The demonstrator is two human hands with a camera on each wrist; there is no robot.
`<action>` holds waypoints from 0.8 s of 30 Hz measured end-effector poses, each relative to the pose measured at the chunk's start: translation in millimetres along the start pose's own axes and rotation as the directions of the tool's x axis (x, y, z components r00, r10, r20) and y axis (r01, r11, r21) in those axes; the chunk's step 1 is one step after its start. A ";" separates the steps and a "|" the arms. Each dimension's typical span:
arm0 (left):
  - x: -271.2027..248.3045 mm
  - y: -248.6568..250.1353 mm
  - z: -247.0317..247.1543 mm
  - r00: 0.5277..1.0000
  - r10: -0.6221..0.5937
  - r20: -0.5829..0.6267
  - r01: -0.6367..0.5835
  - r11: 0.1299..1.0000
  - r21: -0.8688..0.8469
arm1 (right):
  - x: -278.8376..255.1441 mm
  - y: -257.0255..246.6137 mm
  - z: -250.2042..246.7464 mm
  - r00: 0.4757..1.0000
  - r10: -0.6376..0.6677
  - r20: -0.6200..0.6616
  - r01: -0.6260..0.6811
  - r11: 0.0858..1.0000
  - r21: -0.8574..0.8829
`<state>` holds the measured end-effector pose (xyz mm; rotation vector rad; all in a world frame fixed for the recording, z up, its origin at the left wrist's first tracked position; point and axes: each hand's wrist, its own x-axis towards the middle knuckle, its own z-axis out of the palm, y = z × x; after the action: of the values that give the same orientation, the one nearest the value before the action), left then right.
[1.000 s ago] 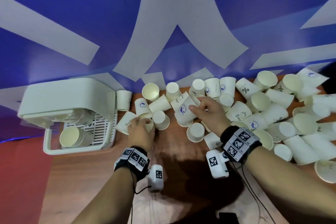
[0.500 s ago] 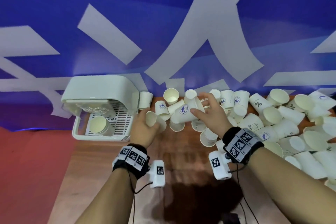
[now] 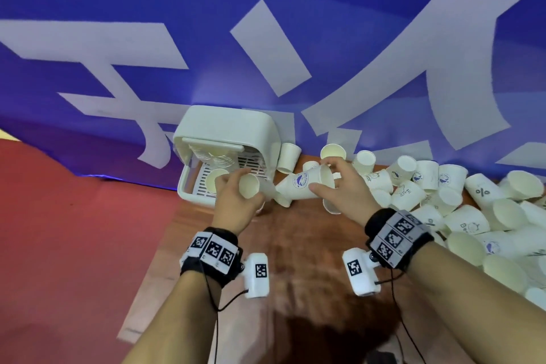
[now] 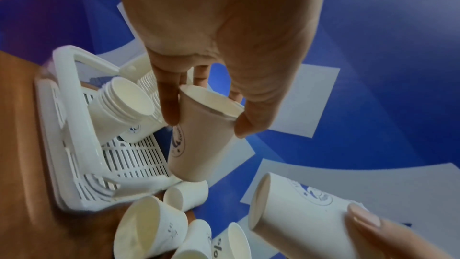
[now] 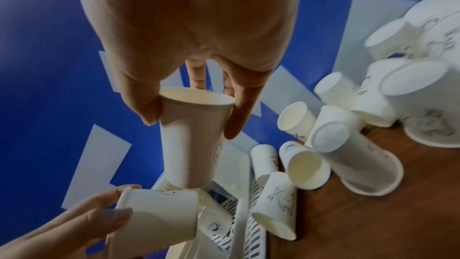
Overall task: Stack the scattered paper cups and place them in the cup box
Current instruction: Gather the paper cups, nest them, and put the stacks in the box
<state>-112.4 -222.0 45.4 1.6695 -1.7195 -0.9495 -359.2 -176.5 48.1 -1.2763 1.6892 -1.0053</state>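
right hand (image 3: pixel 344 186) grips cup (image 3: pixel 304 183) sideways, mouth rightward; left hand (image 3: pixel 236 201) grips second cup (image 3: pixel 249 185)

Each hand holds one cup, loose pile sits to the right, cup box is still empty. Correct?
Not quite: the cup box is not empty. The left wrist view shows a stack of cups already lying in it. The rest holds: left hand and right hand each grip a cup, pile on the right.

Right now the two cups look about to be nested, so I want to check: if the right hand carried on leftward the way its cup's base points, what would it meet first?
Probably the cup held in the left hand; depth is unclear.
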 end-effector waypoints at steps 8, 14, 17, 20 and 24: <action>14.8 -26.8 -62.8 0.982 0.041 -0.182 -0.043 0.999 -0.007 | 13.4 -36.3 52.5 0.999 -0.020 0.039 0.019 1.000 0.020; 37.0 -47.1 -90.4 0.984 0.003 -0.176 -0.001 1.000 0.008 | 21.7 -48.2 82.9 0.998 -0.054 0.044 0.056 0.998 -0.041; 49.5 -54.8 -95.5 0.990 0.009 -0.142 -0.007 1.000 0.012 | 25.3 -54.4 93.2 0.999 -0.034 0.029 0.036 0.994 -0.099; 60.7 -65.8 -96.7 0.995 0.025 -0.099 -0.021 0.999 0.032 | 27.2 -56.5 102.0 0.999 -0.020 0.036 0.025 0.988 -0.155; 71.8 -77.4 -92.8 0.999 0.027 -0.044 -0.025 0.999 0.030 | 29.6 -57.7 111.0 0.998 -0.025 0.052 0.036 0.973 -0.229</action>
<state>2.8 -301.5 32.8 1.6702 -1.7298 -0.8732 -242.9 -230.9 54.5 -1.4673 1.7927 -0.8058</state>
